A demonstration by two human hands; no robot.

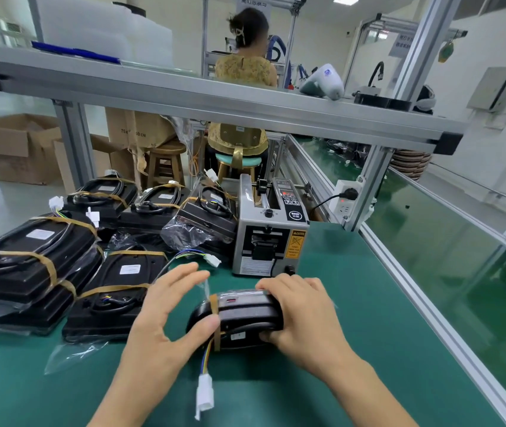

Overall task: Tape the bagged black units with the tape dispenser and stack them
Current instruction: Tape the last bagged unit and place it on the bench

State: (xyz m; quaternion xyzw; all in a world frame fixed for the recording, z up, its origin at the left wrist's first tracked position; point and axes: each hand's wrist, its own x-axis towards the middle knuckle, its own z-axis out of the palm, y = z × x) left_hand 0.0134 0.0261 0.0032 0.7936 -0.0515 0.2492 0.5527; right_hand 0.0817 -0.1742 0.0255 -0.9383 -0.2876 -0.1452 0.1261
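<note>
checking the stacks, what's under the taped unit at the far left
Another bagged black unit lies under the taped top unit, its bag spilling onto the green mat. Whether anything lies beneath that is hidden.

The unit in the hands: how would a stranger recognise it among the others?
On the green table mat, before the grey tape dispenser, stands one bagged black unit. Unlike the flat stacked ones, it stands on edge, gripped by the right hand.

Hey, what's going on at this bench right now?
A person is taping bagged black units. The right hand grips one unit on the green mat, while the left hand's thumb presses a brown tape strip around it. The tape dispenser stands just behind; taped units are stacked at left.
</note>
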